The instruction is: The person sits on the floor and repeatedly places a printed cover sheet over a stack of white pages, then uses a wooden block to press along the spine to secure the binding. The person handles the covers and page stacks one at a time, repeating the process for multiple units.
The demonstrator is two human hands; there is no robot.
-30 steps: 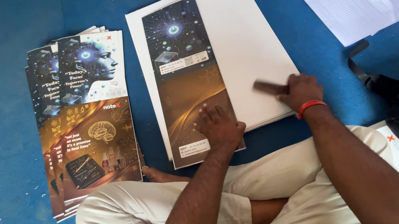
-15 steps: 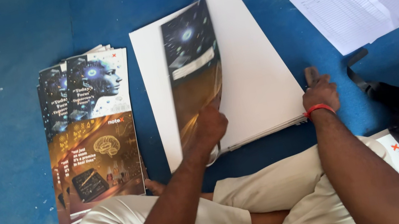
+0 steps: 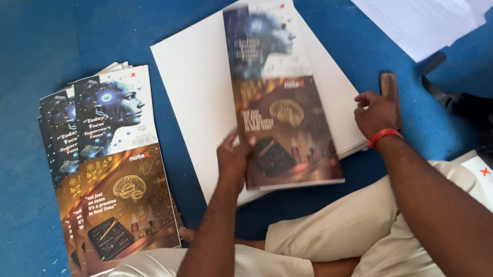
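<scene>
Head view, I note the folded cover (image 3: pixel 280 96) lying lengthwise away from me on the white board (image 3: pixel 197 80), left hand (image 3: pixel 235 158) pinching its near-left edge, right hand (image 3: pixel 376 113) closed around a wooden block (image 3: pixel 390 89) beside it.

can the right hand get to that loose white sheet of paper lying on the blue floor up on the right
Probably yes. The right hand rests at the white board's right edge on a small wooden block, and only bare blue floor lies between it and the paper sheets. It may need a forward stretch.
</scene>
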